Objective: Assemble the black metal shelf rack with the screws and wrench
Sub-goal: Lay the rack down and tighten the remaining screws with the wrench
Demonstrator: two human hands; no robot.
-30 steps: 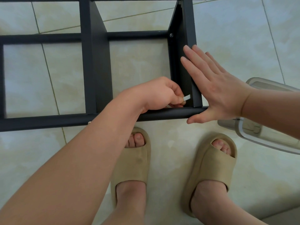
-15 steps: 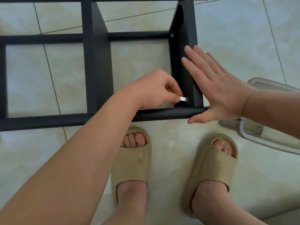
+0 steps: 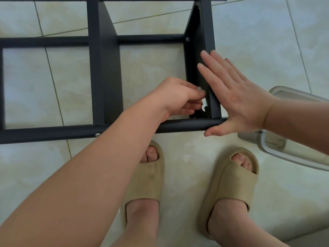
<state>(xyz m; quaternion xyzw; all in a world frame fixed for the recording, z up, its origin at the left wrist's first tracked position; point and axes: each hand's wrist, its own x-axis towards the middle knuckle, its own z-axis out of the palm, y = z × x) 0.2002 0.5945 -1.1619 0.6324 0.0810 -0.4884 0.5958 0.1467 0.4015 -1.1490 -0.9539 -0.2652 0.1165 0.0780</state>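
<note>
The black metal shelf rack (image 3: 105, 68) stands on the tiled floor below me, seen from above. My left hand (image 3: 179, 98) reaches inside the frame at its near right corner and pinches a small flat silver wrench (image 3: 204, 103) against the inner face of the right upright panel (image 3: 207, 41). My right hand (image 3: 235, 97) lies flat with straight fingers against the outer side of that panel, thumb along the end of the front bar (image 3: 187, 124). One screw head (image 3: 187, 39) shows where the rear bar meets the panel, another (image 3: 97, 134) on the front bar.
A clear plastic container with a lid (image 3: 293, 129) sits on the floor right of the rack, partly under my right forearm. My feet in tan slides (image 3: 147, 177) (image 3: 233, 182) stand just before the front bar. Pale floor tiles surround everything.
My left hand has turned the wrench from lying sideways near the front bar to standing more upright, a little higher on the panel. My right hand stays pressed flat on the panel.
</note>
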